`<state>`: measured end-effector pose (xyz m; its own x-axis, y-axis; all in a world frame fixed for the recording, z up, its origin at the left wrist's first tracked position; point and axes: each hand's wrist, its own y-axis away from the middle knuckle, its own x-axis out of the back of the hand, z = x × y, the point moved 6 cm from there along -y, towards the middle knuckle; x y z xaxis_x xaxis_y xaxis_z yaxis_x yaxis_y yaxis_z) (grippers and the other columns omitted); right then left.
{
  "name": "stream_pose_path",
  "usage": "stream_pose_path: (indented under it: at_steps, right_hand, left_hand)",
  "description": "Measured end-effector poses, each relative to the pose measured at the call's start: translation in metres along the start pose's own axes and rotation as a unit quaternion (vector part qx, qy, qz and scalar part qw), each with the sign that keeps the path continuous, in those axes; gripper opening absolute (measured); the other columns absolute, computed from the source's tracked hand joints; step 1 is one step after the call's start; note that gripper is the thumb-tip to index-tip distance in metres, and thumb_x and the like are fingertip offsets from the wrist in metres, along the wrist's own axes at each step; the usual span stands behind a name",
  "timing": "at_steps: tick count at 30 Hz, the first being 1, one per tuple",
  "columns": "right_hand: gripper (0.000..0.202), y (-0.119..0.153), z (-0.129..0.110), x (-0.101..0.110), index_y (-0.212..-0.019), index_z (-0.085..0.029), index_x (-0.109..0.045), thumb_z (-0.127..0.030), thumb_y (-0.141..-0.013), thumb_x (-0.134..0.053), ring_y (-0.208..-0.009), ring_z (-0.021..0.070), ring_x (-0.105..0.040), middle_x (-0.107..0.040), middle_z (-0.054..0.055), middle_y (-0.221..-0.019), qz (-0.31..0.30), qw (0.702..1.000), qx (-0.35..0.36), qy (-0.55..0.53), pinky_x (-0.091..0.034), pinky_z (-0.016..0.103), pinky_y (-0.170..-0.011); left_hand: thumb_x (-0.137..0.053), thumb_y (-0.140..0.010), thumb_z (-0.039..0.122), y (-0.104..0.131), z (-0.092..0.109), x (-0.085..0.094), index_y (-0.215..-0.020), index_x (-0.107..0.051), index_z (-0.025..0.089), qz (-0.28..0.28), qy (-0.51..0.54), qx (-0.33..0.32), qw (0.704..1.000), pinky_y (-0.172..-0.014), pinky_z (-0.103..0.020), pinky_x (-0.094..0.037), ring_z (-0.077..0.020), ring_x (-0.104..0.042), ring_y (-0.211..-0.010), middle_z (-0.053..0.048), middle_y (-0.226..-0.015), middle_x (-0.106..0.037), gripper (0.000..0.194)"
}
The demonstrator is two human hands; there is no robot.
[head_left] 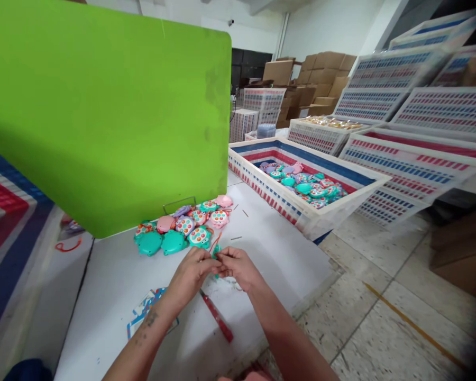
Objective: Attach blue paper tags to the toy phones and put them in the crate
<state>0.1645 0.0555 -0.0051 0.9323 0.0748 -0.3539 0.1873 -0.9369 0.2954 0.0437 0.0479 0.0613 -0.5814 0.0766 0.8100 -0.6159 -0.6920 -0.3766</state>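
While the left hand [195, 269] and right hand [238, 266] pinched a mostly hidden teal plastic piece [215, 250], blue-and-white printed cards [145, 306] lay partly covered at eight o'clock.

We've got a big green panel [143, 95] hogging 10 o'clock, cardboard boxes [325, 66] piled up around 1, and white plastic crates [388, 71] stacked at 2, kinda blurry. Down at 4 we see tiled floor [360, 328] with a yellowish strip [412, 324], plus striped material [3, 275] near 9.
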Motion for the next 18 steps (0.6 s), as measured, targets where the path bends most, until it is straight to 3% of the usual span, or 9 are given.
stream_pose_path:
  at_steps: [6,9,11,14,18]
  right_hand:
    - [0.038,-0.003,0.004,-0.003,-0.074,-0.014,-0.061,-0.044,-0.057,-0.078,-0.056,0.0104,-0.055,-0.059,-0.002,-0.066,0.007,1.000,0.004,-0.030,-0.049,0.027,-0.059]
    - [0.031,-0.001,0.002,-0.003,-0.074,-0.016,-0.061,-0.042,-0.063,-0.073,-0.055,0.0105,-0.053,-0.058,-0.002,-0.064,0.006,1.000,0.011,-0.007,-0.048,0.027,-0.058]
    - [0.023,0.001,-0.001,-0.002,-0.073,-0.017,-0.062,-0.039,-0.068,-0.067,-0.051,0.0107,-0.051,-0.057,-0.003,-0.059,0.012,0.998,0.034,0.049,-0.044,0.025,-0.053]
    - [0.013,0.007,-0.014,0.002,-0.070,-0.018,-0.066,-0.031,-0.072,-0.063,-0.058,0.0138,-0.052,-0.057,0.000,-0.063,0.066,0.966,0.145,0.202,-0.043,0.027,-0.057]
    - [0.007,0.019,-0.033,-0.005,-0.073,-0.022,-0.070,-0.024,-0.074,-0.063,-0.092,0.0217,-0.055,-0.063,0.006,-0.095,0.128,0.879,0.314,0.336,-0.042,0.034,-0.082]
  left_hand:
    - [-0.047,-0.091,0.021,0.004,0.021,-0.009,-0.111,-0.063,0.027,-0.028,-0.079,-0.055,0.995,-0.078,-0.035,-0.041,-0.0204,-0.048,-0.089,-0.005,-0.090,-0.061,0.027]
    - [-0.045,-0.091,0.021,0.004,0.021,-0.008,-0.105,-0.066,0.026,0.001,0.004,-0.031,1.000,-0.075,-0.031,-0.043,-0.0186,-0.050,-0.087,-0.005,-0.087,-0.060,0.026]
    - [-0.047,-0.090,0.021,0.006,0.012,-0.003,-0.100,-0.069,0.025,0.061,0.110,0.013,0.992,-0.070,-0.028,-0.045,-0.0163,-0.052,-0.081,-0.004,-0.084,-0.058,0.024]
    - [-0.055,-0.085,0.025,0.013,-0.010,0.002,-0.095,-0.072,0.023,0.153,0.267,0.107,0.945,-0.071,-0.027,-0.047,-0.0157,-0.056,-0.082,-0.004,-0.085,-0.058,0.019]
    - [-0.063,-0.079,0.028,0.022,-0.031,-0.004,-0.097,-0.070,0.020,0.186,0.410,0.239,0.860,-0.071,-0.027,-0.048,-0.0130,-0.057,-0.073,-0.001,-0.079,-0.062,0.021]
